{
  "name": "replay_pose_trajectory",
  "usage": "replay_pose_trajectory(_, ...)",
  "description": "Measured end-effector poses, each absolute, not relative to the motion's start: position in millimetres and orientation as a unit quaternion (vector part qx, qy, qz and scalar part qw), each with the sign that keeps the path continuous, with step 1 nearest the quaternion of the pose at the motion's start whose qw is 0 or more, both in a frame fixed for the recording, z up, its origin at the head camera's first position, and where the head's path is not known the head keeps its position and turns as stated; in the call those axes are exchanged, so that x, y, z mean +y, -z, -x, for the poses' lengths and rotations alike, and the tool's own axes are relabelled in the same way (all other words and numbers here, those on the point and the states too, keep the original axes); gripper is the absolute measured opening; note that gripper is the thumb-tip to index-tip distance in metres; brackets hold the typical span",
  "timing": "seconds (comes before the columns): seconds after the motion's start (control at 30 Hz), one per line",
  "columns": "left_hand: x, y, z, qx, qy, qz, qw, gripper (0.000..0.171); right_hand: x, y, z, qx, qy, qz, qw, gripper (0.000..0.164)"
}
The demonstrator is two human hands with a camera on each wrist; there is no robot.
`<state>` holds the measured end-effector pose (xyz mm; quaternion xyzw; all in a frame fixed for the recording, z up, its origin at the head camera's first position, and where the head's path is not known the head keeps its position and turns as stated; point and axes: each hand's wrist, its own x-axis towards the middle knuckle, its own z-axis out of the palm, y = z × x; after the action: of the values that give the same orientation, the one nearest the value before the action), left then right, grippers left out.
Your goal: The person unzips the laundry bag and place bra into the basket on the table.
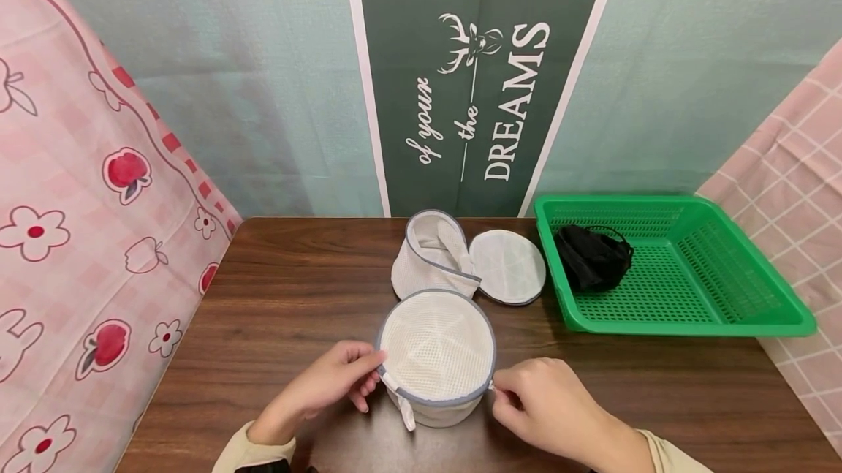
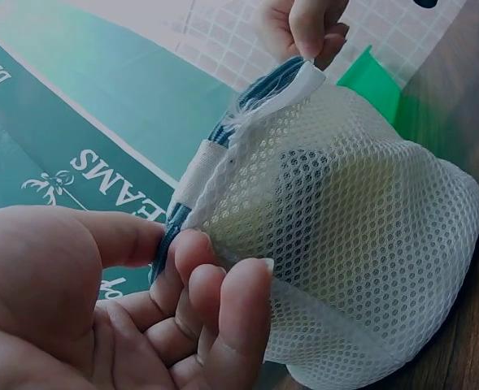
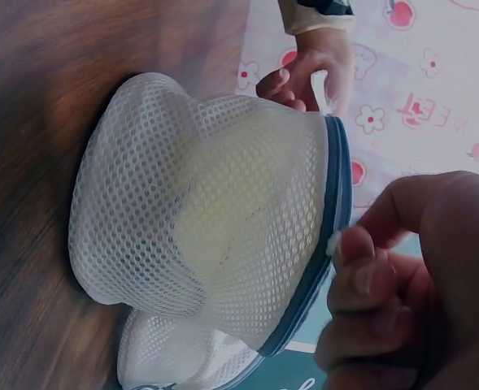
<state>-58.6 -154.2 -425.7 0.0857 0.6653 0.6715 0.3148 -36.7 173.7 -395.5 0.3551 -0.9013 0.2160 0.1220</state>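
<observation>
A round white mesh laundry bag with a blue-grey zipper edge stands on the table, its top panel lying over the opening. At the bag's left edge my left hand pinches the rim between thumb and index finger. My right hand grips the small white zipper pull at the right edge. Something yellowish shows through the mesh side in both wrist views; its kind is unclear. From the front left hangs a white fabric loop.
Behind stands a second mesh bag, open, with a round mesh panel lying beside it. At the right, a green plastic basket holds a black fabric item. Printed cloths hang around the wooden table.
</observation>
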Motion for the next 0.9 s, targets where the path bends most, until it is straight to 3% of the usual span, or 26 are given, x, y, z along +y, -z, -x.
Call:
replay_pose_trajectory(0.2, -157, 426, 62, 0.672, -0.669, -0.082, 0.307, 0.044, 172, 395, 37, -0.889, -0.238, -0.380, 0.091, 0.043)
replay_pose_trajectory(0.43, -157, 426, 66, 0.678, -0.671, -0.069, 0.292, 0.031, 170, 395, 37, -0.878, -0.254, -0.397, 0.077, 0.045)
replay_pose_trajectory(0.9, -158, 424, 71, 0.697, -0.670, -0.051, 0.250, 0.028, 159, 399, 37, -0.860, -0.274, -0.429, 0.041, 0.046)
